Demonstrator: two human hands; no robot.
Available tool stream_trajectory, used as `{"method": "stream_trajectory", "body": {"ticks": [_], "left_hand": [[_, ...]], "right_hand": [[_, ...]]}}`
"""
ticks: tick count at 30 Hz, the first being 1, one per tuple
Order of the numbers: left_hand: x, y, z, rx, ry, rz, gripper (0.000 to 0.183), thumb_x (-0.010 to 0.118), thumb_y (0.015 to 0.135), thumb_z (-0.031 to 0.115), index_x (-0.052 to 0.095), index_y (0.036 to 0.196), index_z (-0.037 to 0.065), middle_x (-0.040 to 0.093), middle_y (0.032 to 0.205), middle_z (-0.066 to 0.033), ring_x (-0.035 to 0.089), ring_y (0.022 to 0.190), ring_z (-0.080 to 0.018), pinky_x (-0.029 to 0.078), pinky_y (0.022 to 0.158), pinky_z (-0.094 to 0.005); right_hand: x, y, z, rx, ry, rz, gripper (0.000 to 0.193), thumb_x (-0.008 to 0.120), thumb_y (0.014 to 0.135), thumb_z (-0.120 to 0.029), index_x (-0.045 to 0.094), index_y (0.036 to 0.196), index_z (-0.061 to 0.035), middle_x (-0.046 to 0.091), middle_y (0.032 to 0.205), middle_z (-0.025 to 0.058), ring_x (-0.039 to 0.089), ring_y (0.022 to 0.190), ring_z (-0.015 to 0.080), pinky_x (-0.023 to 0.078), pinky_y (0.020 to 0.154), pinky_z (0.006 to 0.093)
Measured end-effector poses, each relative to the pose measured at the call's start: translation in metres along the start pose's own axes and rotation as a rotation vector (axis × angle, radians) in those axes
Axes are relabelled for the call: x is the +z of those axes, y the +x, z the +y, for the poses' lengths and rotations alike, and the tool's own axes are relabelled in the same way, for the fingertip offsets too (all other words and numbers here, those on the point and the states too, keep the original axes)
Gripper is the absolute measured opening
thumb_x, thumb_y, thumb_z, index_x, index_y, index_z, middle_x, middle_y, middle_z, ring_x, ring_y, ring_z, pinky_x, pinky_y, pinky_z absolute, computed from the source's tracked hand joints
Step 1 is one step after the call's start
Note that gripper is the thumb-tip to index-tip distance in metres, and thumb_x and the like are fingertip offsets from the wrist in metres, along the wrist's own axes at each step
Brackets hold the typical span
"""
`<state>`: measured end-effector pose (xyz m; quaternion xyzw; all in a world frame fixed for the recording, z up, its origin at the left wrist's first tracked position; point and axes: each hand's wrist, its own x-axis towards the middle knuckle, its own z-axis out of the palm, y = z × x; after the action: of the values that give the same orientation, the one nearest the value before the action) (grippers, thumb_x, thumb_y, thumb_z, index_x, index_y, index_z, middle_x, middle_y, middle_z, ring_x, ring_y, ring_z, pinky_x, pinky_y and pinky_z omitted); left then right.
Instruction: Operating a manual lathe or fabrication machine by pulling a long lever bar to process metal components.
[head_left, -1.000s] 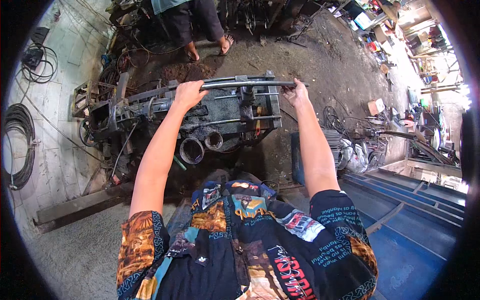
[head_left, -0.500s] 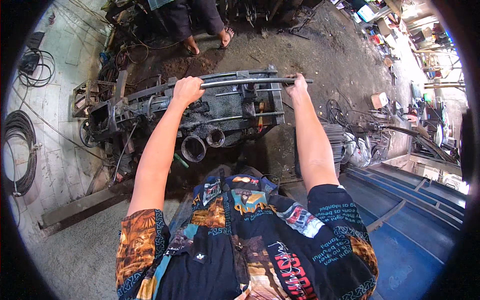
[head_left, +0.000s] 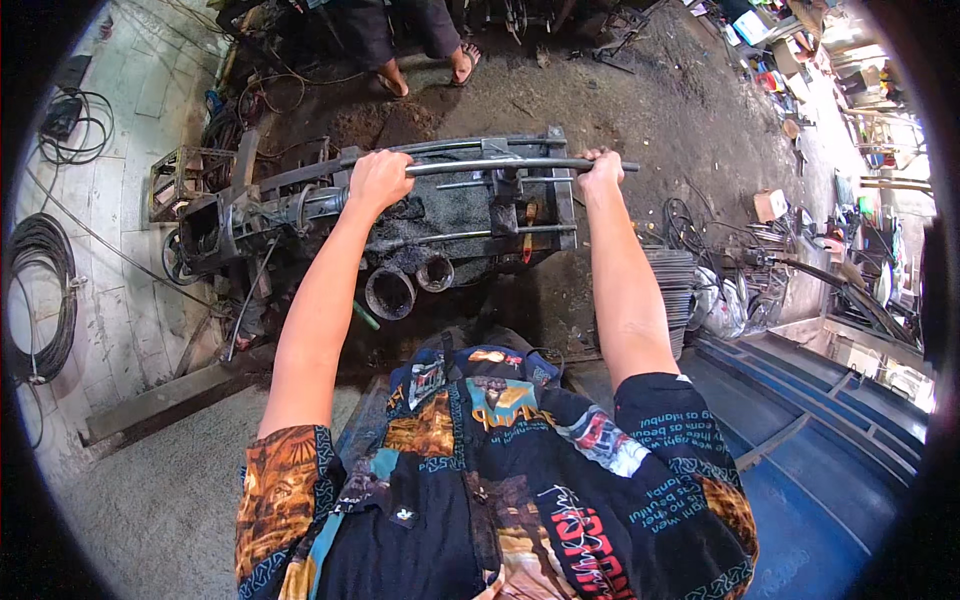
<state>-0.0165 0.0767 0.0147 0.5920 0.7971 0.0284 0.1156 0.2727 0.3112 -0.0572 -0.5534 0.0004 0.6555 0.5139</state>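
A long grey metal rod (head_left: 500,166) lies across the top of a dark, greasy bending machine (head_left: 460,215). My left hand (head_left: 378,178) is closed around the rod near its left end. My right hand (head_left: 600,170) grips it near the right end, where a short tip sticks out. Two open pipe ends (head_left: 390,292) point toward me from the machine's front.
Another person's feet in sandals (head_left: 392,78) stand on the dirt floor beyond the machine. Black cable coils (head_left: 40,300) lie on the tiled floor at left. A metal crate (head_left: 180,180) sits left of the machine, bundled rods (head_left: 675,290) and scrap at right, blue panels (head_left: 830,470) lower right.
Both hands keep their hold on the rod. The rod and hands sit slightly farther from me and the view has tilted a little; the other person's feet shifted upward in the picture.
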Motion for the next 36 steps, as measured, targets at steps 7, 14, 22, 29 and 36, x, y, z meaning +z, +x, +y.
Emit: {"method": "stream_trajectory", "body": {"ticks": [7,14,22,29,36], "left_hand": [[0.005,0.001,-0.001,-0.008,0.003,0.023,0.025,0.068,0.073,0.020,0.075,0.095,0.012,0.071,0.085,-0.0164,0.068,0.082,-0.0341,0.054,0.075,-0.0444],[0.013,-0.012,-0.005,0.000,-0.025,0.145,0.028,0.071,0.073,0.019,0.071,0.099,0.009,0.069,0.093,-0.0125,0.066,0.091,-0.0310,0.050,0.082,-0.0435],[0.007,-0.092,-0.018,-0.087,-0.219,0.498,0.047,0.069,0.082,0.015,0.057,0.127,0.007,0.057,0.118,-0.0137,0.055,0.111,-0.0330,0.044,0.095,-0.0429],[0.061,-0.179,-0.026,-0.360,-0.383,0.553,0.041,0.063,0.087,0.009,0.055,0.126,0.001,0.061,0.104,-0.0172,0.061,0.096,-0.0328,0.049,0.085,-0.0407],[0.161,-0.285,-0.009,-0.769,-0.593,0.456,0.037,0.064,0.087,0.010,0.059,0.122,-0.002,0.064,0.093,-0.0127,0.062,0.083,-0.0246,0.049,0.077,-0.0363]], "right_hand": [[0.003,-0.004,0.002,-0.107,-0.153,0.125,0.009,0.048,0.088,-0.012,0.053,0.082,-0.0068,0.051,0.061,0.0074,0.052,0.052,0.0213,0.046,0.050,0.0387],[-0.024,-0.038,0.020,0.163,-0.461,-0.226,0.052,0.059,0.088,-0.058,0.057,0.097,-0.0066,0.056,0.080,0.0092,0.055,0.065,0.0228,0.048,0.057,0.0360],[-0.012,-0.141,0.034,-1.027,-1.274,-0.865,0.025,0.072,0.081,-0.026,0.070,0.093,-0.0036,0.067,0.083,0.0147,0.065,0.078,0.0297,0.050,0.072,0.0381],[0.000,-0.114,0.066,-1.498,-1.765,-0.874,0.052,0.062,0.082,-0.058,0.069,0.099,-0.0091,0.064,0.100,0.0093,0.056,0.101,0.0268,0.037,0.090,0.0444],[0.002,-0.122,0.066,-1.431,-1.795,-0.882,0.053,0.064,0.081,-0.058,0.070,0.103,-0.0095,0.064,0.101,0.0079,0.056,0.103,0.0263,0.037,0.094,0.0462]]}}
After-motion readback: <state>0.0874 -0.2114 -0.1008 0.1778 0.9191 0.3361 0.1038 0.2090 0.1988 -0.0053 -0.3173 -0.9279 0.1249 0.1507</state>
